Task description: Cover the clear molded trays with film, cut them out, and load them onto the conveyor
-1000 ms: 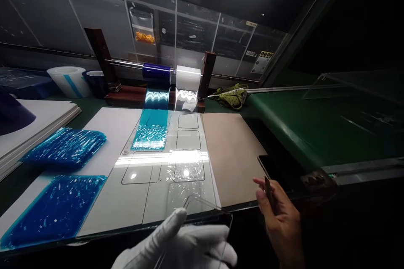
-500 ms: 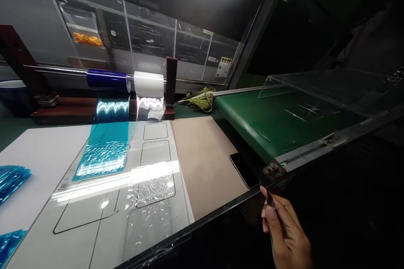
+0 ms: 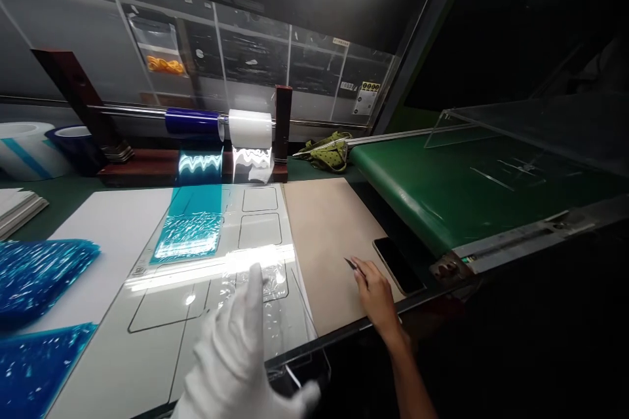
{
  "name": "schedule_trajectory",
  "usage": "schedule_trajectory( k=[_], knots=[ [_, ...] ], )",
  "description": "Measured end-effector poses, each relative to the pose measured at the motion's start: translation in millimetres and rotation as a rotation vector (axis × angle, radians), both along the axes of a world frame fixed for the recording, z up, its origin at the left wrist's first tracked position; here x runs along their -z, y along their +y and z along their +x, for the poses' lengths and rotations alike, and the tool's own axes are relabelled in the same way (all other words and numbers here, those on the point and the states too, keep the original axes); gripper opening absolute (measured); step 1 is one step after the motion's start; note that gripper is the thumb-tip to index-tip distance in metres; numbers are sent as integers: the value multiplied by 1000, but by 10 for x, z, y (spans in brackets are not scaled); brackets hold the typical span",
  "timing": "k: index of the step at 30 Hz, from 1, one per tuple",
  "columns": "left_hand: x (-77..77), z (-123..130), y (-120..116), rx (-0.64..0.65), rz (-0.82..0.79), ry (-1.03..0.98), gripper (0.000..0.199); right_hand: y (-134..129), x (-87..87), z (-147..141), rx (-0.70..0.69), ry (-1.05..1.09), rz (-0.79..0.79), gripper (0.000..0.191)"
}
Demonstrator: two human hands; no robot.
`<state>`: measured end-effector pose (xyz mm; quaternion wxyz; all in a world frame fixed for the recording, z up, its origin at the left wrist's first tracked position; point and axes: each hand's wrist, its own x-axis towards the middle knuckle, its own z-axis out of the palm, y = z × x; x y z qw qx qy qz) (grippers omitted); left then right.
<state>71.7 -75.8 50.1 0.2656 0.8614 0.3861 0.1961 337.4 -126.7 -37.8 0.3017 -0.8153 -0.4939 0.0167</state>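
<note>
My left hand [image 3: 236, 353], in a white glove, is over the front of the glass sheet [image 3: 157, 366], thumb and index finger apart, holding nothing. My bare right hand [image 3: 374, 291] pinches a small dark pointed tool [image 3: 350, 263] above the brown board [image 3: 319, 229]. A phone [image 3: 397, 265] lies just right of that hand. Black rounded outlines show through the glass. Teal film [image 3: 191, 232] lies on its back part, and clear film [image 3: 275, 275] runs down its right part, partly hidden by my left hand.
Behind the glass, a stand holds a dark blue roll [image 3: 193, 124] and a clear film roll [image 3: 250, 129]. A green conveyor [image 3: 432, 190] is at right, beside a green dotted pouch [image 3: 327, 152]. Blue film bundles [image 3: 44, 281] lie at left.
My gloved left hand has come into view over the glass. My right hand has moved left and up, from beyond the front edge to above the brown board. The view has turned left.
</note>
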Motion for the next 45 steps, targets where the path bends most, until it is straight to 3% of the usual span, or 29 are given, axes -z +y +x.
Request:
schedule_trajectory(
  k=[3, 6, 9, 12, 16, 20, 23, 27, 31, 34, 36, 40, 45],
  knots=[
    [22, 65, 92, -227, 287, 106, 118, 276, 95, 86, 19, -31, -47, 36],
    [74, 97, 172, -347, 487, 216, 123, 248, -13, 2, 21, -68, -46, 43],
    [153, 97, 249, -423, 514, 287, 123, 0, -216, -357, -28, -103, 31, 63],
    [245, 114, 308, -504, 519, 348, 127, -208, -356, -931, -147, -147, 74, 86],
    [326, 155, 345, -518, 481, 373, 123, -144, -376, -1583, -239, -142, 131, 99],
    [352, 160, 374, -524, 465, 353, 124, 75, -314, -1822, -227, -221, 123, 99],
    [361, 160, 398, -561, 488, 328, 106, 179, -260, -1890, -253, -253, 128, 95],
    [391, 183, 430, -588, 515, 331, 86, 260, -209, -1972, -191, -273, 145, 81],
    [444, 161, 473, -563, 460, 240, 100, 325, -186, -1891, -235, -250, 160, 85],
    [461, 41, 526, -538, 416, 143, 130, 409, -188, -1628, -415, -246, 154, 95],
    [461, -94, 568, -580, 376, 118, 140, 514, -213, -1383, -536, -251, 123, 101],
    [504, -432, 635, -702, 273, 29, 139, 877, -326, -886, -678, -227, -16, 113],
    [703, -765, 706, -779, 81, 77, 130, 1465, -426, -470, -807, -271, -96, 121]
  ],
)
